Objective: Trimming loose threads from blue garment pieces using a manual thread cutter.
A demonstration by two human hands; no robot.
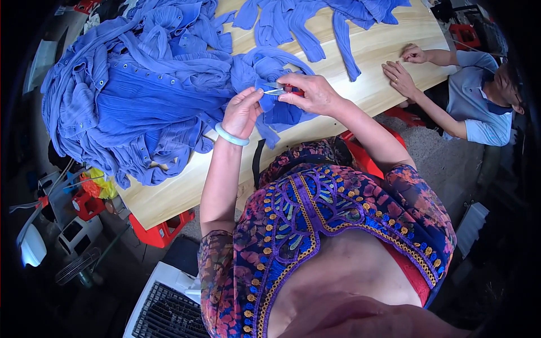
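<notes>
A pair of small metal thread snips (274, 90) is in my right hand (316, 94), its blades pointing left against a blue garment (269, 103). Between thumb and fingers, my left hand (241, 112) pinches the edge of that garment beside the blade tips. A pale bangle (231, 135) circles my left wrist. The rest of the held cloth hangs down over the near table edge. To the left spreads a big heap of crinkled blue garments (152, 93) with metal eyelets or snaps along their plackets. Whether a thread lies between the blades is too small to tell.
More blue garments (304, 28) lie along the far side of the wooden table (375, 48). At its right end sits a co-worker (479, 96), both hands over the tabletop. Red stools (160, 230) stand under the near edge. A white lamp (34, 246) is at far left.
</notes>
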